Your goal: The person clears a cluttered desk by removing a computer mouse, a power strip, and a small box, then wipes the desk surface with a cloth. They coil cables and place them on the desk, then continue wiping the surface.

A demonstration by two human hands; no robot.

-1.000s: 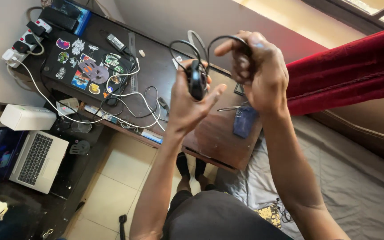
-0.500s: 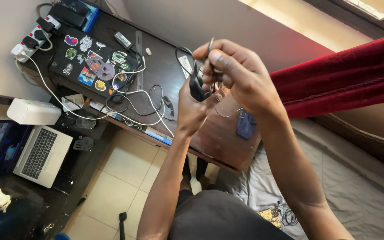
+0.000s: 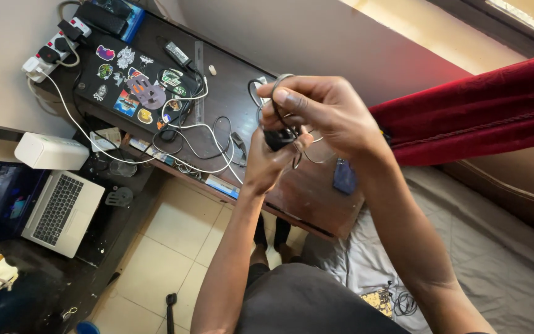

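Two hands are up over the dark brown wooden worktop (image 3: 304, 198), and between them sits a small black plastic device with a thin black cable (image 3: 277, 137). The left hand (image 3: 267, 162) is closed around the lower part of that device, fingers wrapped, thumb pressed against its side. The right hand (image 3: 322, 111) is curled over the top, pinching a loop of the cable between thumb and forefinger; a few strands hang loose just below the device.

How to do it well, as I read it: the left hand looks like the anchor, so it should hold the body steady and let the right hand do all the travelling. Each turn wants to lie snug beside the last one, not crossing it, with light even tension so the cable does not kink where it leaves the device. The dangling end below needs feeding through the fingers, or it may snag.

Left of the device, on the worktop, lies a black laptop covered in colourful stickers (image 3: 134, 86), with white charging cables (image 3: 199, 133) tangled just beside it. Beyond the laptop, a white power strip (image 3: 50, 52) sits at the worktop's far corner. Right of the device, a small dark blue pouch (image 3: 345, 175) rests on the wood.
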